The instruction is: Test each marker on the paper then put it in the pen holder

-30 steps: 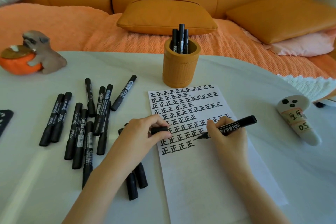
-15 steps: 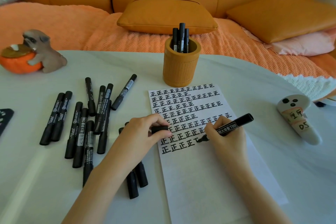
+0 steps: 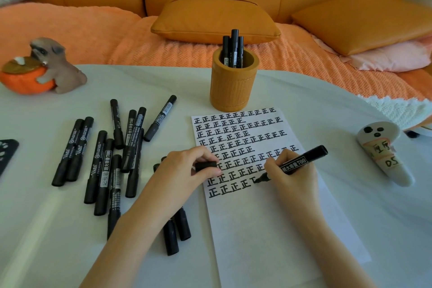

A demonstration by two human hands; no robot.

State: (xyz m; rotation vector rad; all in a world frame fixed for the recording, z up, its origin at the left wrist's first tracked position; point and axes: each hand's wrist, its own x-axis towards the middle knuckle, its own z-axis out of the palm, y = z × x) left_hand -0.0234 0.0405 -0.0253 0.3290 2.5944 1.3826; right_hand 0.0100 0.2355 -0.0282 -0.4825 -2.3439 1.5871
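A white paper (image 3: 268, 224) with rows of black characters lies on the table. My right hand (image 3: 292, 177) grips an uncapped black marker (image 3: 301, 161), its tip touching the paper at the end of a lower row. My left hand (image 3: 187, 173) rests on the paper's left edge and pinches the marker's black cap (image 3: 205, 166). Behind the paper stands an orange pen holder (image 3: 233, 86) with three markers (image 3: 232, 51) in it. Several capped black markers (image 3: 105, 154) lie loose to the left, two more markers (image 3: 177, 229) partly under my left forearm.
A pumpkin-and-dog figurine (image 3: 39, 70) sits at the table's far left. A white ghost-shaped object (image 3: 385, 152) with labels lies at the right. A black item (image 3: 5, 154) shows at the left edge. An orange sofa with cushions (image 3: 215, 21) runs behind the table.
My right hand has slid the marker tip slightly left and down along the row, starting a new character. My left hand and the cap have stayed put.
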